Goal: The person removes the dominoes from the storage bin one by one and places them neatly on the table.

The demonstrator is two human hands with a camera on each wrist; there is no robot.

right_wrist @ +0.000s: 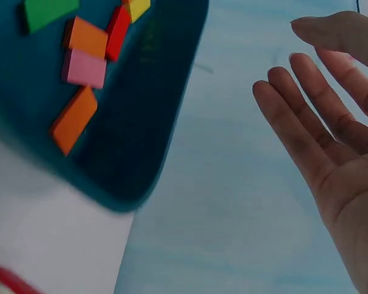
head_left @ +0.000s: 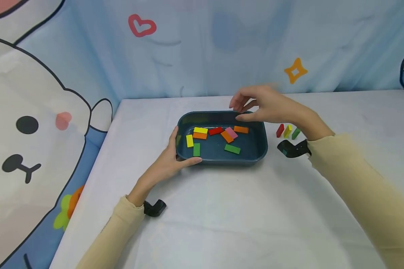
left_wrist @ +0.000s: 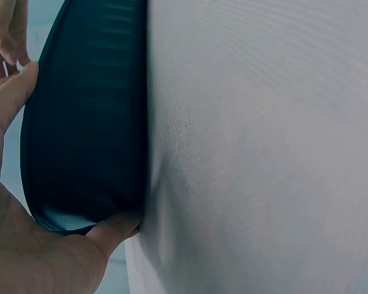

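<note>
Steadying the tray (head_left: 260, 147), left hand (head_left: 170, 160) curled round its near-left corner on the worktop (head_left: 222, 209).
Right hand (head_left: 266, 106) hovers open and empty over the far rim; better to come down slowly onto one coloured block (head_left: 232, 148), tray held firm. No labels or writing readable anywhere.

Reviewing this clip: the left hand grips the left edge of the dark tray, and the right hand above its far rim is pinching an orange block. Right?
Not quite. The left hand does grip the tray at its left edge, but the right hand above the far rim holds nothing: the right wrist view shows its fingers spread and empty. The orange blocks lie inside the tray.
</note>
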